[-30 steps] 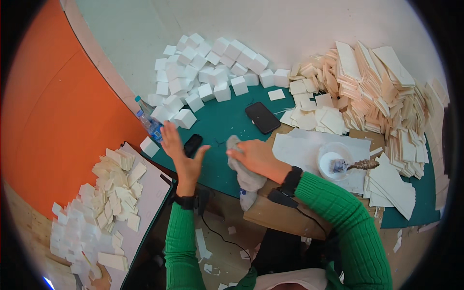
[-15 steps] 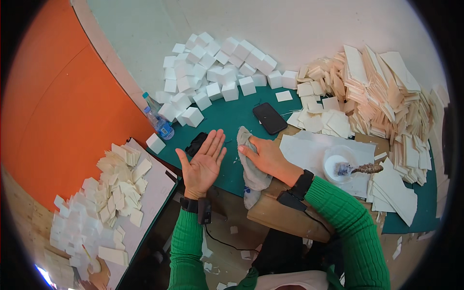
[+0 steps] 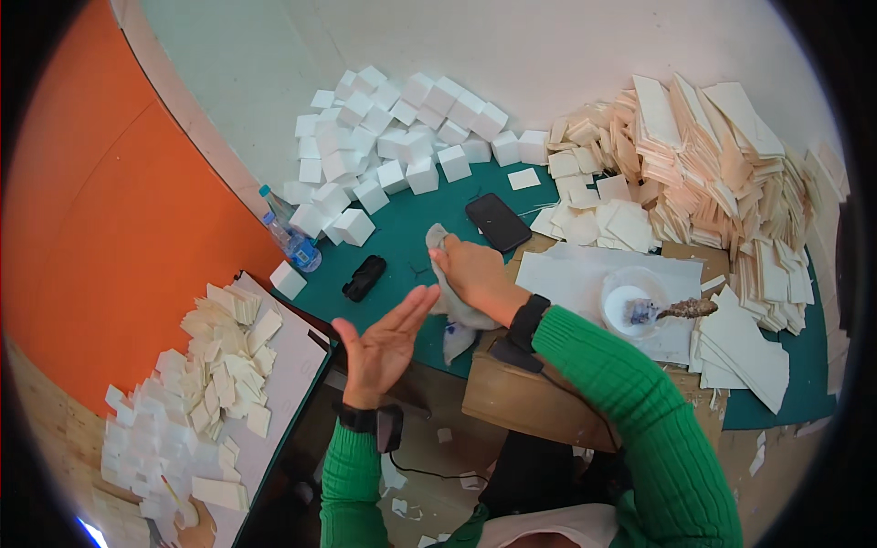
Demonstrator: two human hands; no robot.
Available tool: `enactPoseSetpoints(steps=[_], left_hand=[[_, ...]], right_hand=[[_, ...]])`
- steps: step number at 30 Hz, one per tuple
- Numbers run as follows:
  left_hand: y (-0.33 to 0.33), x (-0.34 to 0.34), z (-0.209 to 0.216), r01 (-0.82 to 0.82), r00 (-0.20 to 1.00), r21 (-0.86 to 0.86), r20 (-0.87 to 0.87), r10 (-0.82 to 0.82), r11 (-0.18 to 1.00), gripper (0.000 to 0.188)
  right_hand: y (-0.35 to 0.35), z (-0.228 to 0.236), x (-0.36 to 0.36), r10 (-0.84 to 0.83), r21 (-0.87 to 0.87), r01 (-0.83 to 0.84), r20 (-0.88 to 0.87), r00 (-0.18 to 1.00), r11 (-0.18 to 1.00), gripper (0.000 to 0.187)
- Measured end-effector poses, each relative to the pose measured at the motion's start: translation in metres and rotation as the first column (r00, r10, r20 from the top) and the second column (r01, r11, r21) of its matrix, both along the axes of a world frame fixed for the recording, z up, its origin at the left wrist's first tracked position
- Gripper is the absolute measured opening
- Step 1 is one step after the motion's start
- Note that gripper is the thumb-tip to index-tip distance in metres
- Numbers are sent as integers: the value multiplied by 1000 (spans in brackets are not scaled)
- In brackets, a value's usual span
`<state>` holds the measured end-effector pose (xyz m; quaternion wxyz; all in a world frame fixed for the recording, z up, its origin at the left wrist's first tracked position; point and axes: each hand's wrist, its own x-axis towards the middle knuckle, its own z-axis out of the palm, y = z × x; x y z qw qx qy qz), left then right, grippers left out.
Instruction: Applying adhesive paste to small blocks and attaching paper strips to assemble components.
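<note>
My right hand (image 3: pixel 473 274) grips a grey cloth (image 3: pixel 444 290) whose lower part hangs down over the front edge of the green tabletop (image 3: pixel 402 233). Beside it, on the left, my left hand (image 3: pixel 384 350) is held up with its fingers stretched out and nothing in the palm. Its fingertips come close to the cloth; whether they touch it I cannot tell. A black folded object (image 3: pixel 364 278) lies on the table beyond my left hand. Past my right hand rests a black smartphone (image 3: pixel 499 222).
White cubes (image 3: pixel 361 146) are heaped at the back, by two plastic bottles (image 3: pixel 300 248). Stacked cream sheets (image 3: pixel 722 173) fill the right. A brush (image 3: pixel 676 310) lies in a tub of white paste (image 3: pixel 630 309) on paper. More pieces (image 3: pixel 224 356) cover the left table, where another person's hand shows.
My right hand has moved slightly left with the cloth. The left hand has lowered and turned its palm toward the cloth, uncovering the black object.
</note>
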<state>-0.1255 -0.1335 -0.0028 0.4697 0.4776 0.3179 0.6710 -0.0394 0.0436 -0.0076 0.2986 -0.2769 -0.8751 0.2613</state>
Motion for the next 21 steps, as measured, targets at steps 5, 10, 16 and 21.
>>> enactPoseSetpoints(steps=[5, 10, 16, 21], left_hand=[[-13, 4, 21, -24, 990, 113, 141, 8, 993, 109], [-11, 35, 18, 49, 971, 125, 226, -76, 991, 103], [-4, 82, 38, -416, 878, 239, -144, 456, 877, 101], [15, 146, 44, -257, 487, 649, -553, 676, 716, 89]], right_hand=[[0, 4, -14, 220, -90, -222, -35, 975, 971, 39], [12, 18, 18, 335, -69, -328, 196, 921, 942, 47], [-21, 27, 107, 93, -727, -686, -683, 725, 9, 75], [-45, 18, 169, -88, -542, -840, -836, 541, -20, 84]])
